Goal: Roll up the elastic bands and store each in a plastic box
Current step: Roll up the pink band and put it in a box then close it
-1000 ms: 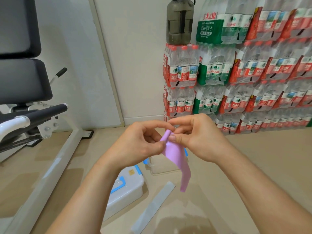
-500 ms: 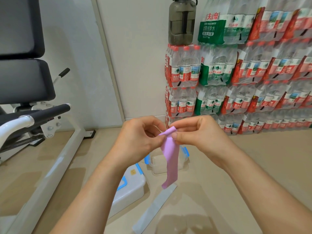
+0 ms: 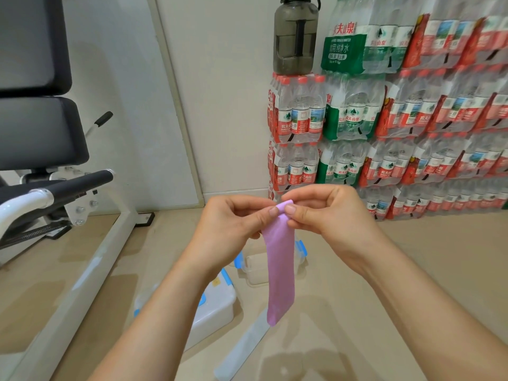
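The left hand and right hand pinch the rolled top of a pink elastic band; its tail hangs below them. Underneath on the floor lie a clear plastic box, a white box and a pale band. Beyond, bottle packs read 农夫山泉.

**Gym bench and a wall of bottled water**

On the left stood an exercise bench, its black pads set one above the other over a white metal frame that ran slantwise down across the beige floor. A black padded bar jutted from the frame, and a thin lever with a black grip rose behind it. A pale panel stood against the cream wall. On the right, shrink-wrapped packs of bottled water were stacked in rows against the wall, most with red labels and some with green. A smoky dark water jug stood upright on top of the leftmost stack.
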`<state>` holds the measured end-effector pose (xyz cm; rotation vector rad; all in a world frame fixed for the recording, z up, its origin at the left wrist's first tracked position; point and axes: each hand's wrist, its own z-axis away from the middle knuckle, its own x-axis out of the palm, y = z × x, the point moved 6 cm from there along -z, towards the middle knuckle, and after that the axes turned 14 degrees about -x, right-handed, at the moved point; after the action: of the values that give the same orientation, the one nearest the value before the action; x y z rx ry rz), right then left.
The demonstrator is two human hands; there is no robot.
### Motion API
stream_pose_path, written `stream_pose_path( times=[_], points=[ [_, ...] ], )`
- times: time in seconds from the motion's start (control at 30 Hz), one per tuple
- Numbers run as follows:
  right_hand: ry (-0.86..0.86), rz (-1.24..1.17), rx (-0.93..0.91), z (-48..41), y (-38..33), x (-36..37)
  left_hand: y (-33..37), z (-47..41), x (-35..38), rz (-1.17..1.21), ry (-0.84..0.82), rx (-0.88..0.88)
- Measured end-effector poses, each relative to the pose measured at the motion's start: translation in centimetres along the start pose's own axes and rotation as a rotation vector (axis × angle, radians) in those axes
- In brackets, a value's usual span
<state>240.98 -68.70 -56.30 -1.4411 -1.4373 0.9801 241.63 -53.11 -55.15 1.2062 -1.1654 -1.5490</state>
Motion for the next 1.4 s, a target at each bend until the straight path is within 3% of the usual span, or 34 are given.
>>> stream_pose_path(
  times=[0.13, 0.63, 0.87, 1.03, 1.27, 1.4],
  points=[
    [-0.019, -0.062, 0.003, 0.0, -0.1, 0.4, 0.0, 0.0, 0.1, 0.049, 0.017, -0.021],
    [-0.035, 0.059, 0.018, 0.1, -0.3, 0.2, -0.2, -0.2, 0.1, 0.138, 0.045, 0.002],
    [-0.031, -0.106, 0.039, 0.3, 0.0, 0.8, 0.0, 0.0, 0.5, 0.211, 0.053, 0.041],
    [-0.017, -0.058, 0.010, 0.0, 0.0, 0.3, -0.2, -0.2, 0.6, 0.210, -0.031, 0.039],
    [-0.216, 0.009, 0.020, 0.4, -0.6, 0.6, 0.6, 0.8, 0.4, -0.152, -0.297, 0.113],
    [-0.322, -0.017, 0.085, 0.8, -0.7, 0.9, 0.4, 1.1, 0.4, -0.298, -0.341, 0.100]
  ],
)
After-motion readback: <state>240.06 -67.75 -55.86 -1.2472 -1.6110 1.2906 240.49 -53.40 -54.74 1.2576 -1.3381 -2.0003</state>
